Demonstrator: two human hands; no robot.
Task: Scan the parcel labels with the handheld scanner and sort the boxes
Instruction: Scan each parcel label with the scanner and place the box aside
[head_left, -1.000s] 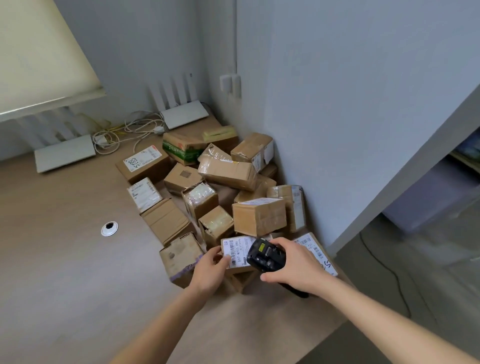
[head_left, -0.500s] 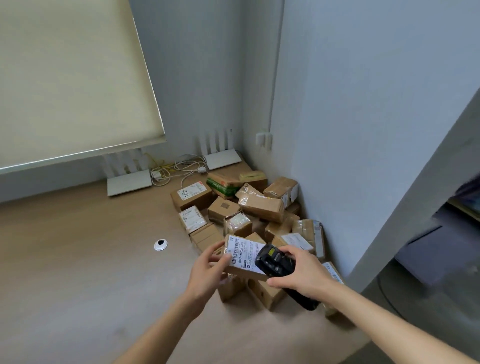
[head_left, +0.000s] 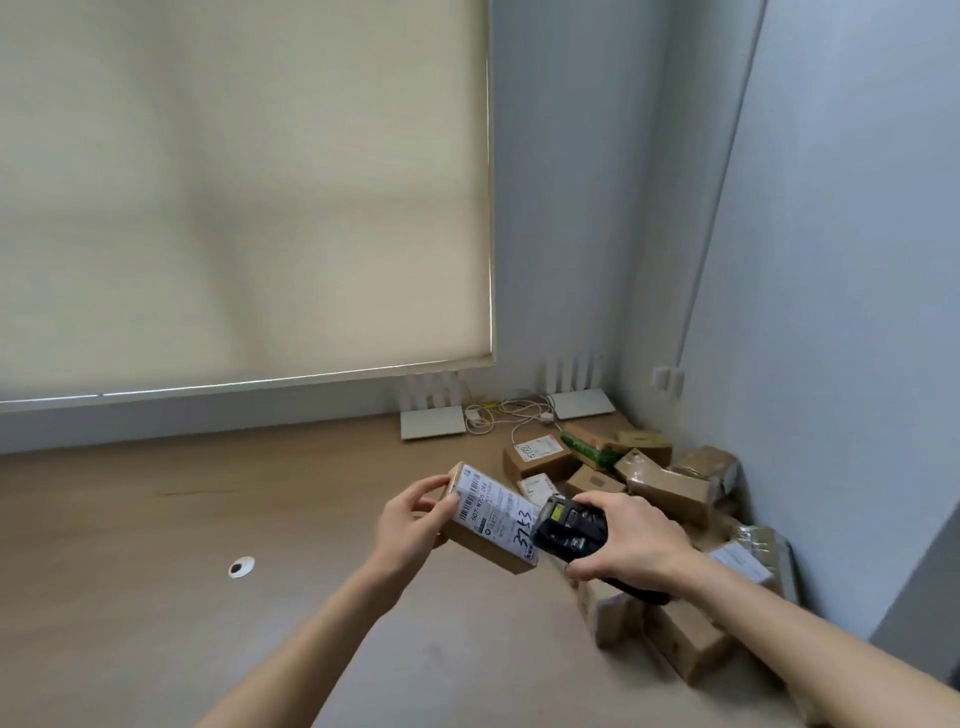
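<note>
Left hand (head_left: 410, 525) is gripping a small cardboard box (head_left: 491, 522), lifted clear above the wooden surface (head_left: 156, 545), fingers curled over its far end and thumb lying on the label edge. Box is tilting, label side facing up toward the camera. White shipping label (head_left: 498, 512) is showing a barcode, printed text and handwritten digits in black marker.

Right hand (head_left: 631, 543) is wrapping around a black handheld scanner (head_left: 569, 527), fingers curled over the top, thumb underneath. Scanner's head is sitting just beside the near right end of the box label, its small yellowish screen (head_left: 558, 513) facing up. Cannot tell whether scanner and box are actually touching.

Pile of parcels (head_left: 665, 499) is lying in the right corner of the surface against the grey wall (head_left: 831, 260), behind and below the right hand; some are carrying white labels, one is wrapped in green-printed tape (head_left: 589, 449). More brown boxes (head_left: 680, 639) are sitting under the right forearm near the surface's edge.

Two white routers (head_left: 431, 421) with upright antennas are standing at the back by the wall, a tangle of white cables (head_left: 506, 413) between them. Cream roller blind (head_left: 234, 182) is hanging over the window. Small round cable grommet (head_left: 241, 567) is sitting in the surface, left of the left forearm.
</note>
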